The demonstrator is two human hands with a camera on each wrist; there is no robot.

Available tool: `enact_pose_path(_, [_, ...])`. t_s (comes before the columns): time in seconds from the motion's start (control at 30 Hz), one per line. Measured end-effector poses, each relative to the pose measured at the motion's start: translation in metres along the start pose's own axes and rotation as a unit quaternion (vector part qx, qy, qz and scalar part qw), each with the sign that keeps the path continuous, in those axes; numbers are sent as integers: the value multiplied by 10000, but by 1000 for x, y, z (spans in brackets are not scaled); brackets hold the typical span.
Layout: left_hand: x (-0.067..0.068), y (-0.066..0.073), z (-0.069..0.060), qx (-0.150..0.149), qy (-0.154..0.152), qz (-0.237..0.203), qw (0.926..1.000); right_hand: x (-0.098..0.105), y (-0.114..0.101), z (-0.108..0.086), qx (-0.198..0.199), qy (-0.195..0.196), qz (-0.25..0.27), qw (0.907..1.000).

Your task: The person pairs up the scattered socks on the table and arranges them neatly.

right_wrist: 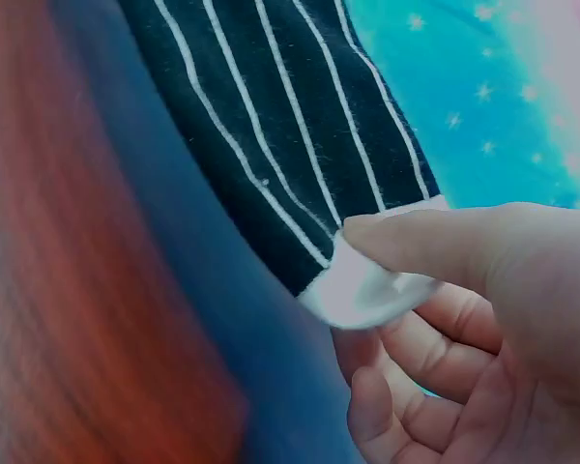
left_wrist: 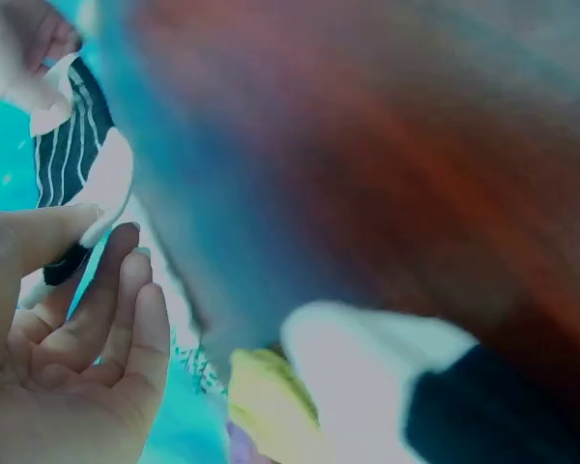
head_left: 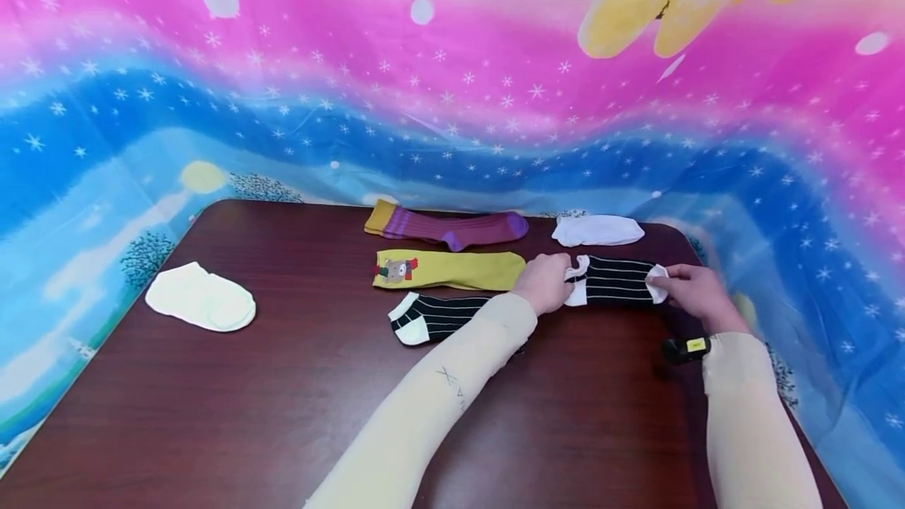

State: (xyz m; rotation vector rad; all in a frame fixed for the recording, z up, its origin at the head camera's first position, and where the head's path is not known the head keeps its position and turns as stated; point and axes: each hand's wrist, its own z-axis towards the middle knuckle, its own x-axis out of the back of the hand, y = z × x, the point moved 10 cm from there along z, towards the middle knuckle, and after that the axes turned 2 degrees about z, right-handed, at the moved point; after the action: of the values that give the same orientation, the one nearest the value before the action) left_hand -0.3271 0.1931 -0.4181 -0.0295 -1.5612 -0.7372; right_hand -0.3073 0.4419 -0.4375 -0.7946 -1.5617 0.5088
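A black sock with white stripes [head_left: 618,281] is stretched between both hands at the right of the head view. My left hand [head_left: 543,283] pinches its white heel and cuff end; in the left wrist view the thumb of that hand [left_wrist: 68,338] lies on the white part. The white toe [right_wrist: 367,285] is pinched between thumb and fingers of my right hand [right_wrist: 464,309], seen also in the head view [head_left: 700,294]. Under my left forearm lies a second black striped sock [head_left: 452,316], partly covered by the sleeve.
Beyond the hands, a yellow sock [head_left: 459,269], a purple sock [head_left: 467,230] and a white sock [head_left: 597,231] lie on the dark table [head_left: 297,399]. Another white sock [head_left: 201,297] is at the left. A patterned cloth [head_left: 452,100] hangs behind and beside the table.
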Motion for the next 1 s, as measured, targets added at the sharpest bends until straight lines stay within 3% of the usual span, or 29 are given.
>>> enact_pose_path(0.13, [17, -11, 2, 247, 160, -917, 9953, 1, -12, 1, 166, 234, 332, 9990])
enact_pose_path(0.23, [29, -21, 2, 435, 291, -1414, 9886, -2, -21, 3, 293, 388, 956, 9942])
enact_pose_path(0.3, [37, -27, 3, 518, 386, -1636, 9844, -5, -27, 4, 375, 443, 1532, 9865])
enact_pose_path(0.37, [44, -34, 3, 574, 484, -1822, 9804, -11, -31, 4, 407, 372, 2252, 9728])
enact_pose_path(0.53, [57, -50, -1, 695, 634, -2323, 9681, -27, -43, 0, 328, -53, 3742, 9267])
enact_pose_path(0.63, [62, -60, -5, 796, 618, -2599, 9604, -36, -53, -3, 321, -326, 4235, 9047])
enact_pose_path(0.73, [67, -71, -8, 859, 693, -2654, 9578, -45, -65, -6, 388, -609, 4690, 8802])
enact_pose_path(0.8, [69, -79, -10, 920, 708, -2701, 9558, -51, -72, -8, 452, -834, 5102, 8548])
enact_pose_path(0.93, [72, -94, -14, 1015, 815, -2743, 9528, -64, -85, -9, 600, -1319, 5920, 7928])
enact_pose_path(1.0, [73, -100, -16, 1074, 804, -2774, 9514, -70, -91, -10, 678, -1505, 6204, 7667])
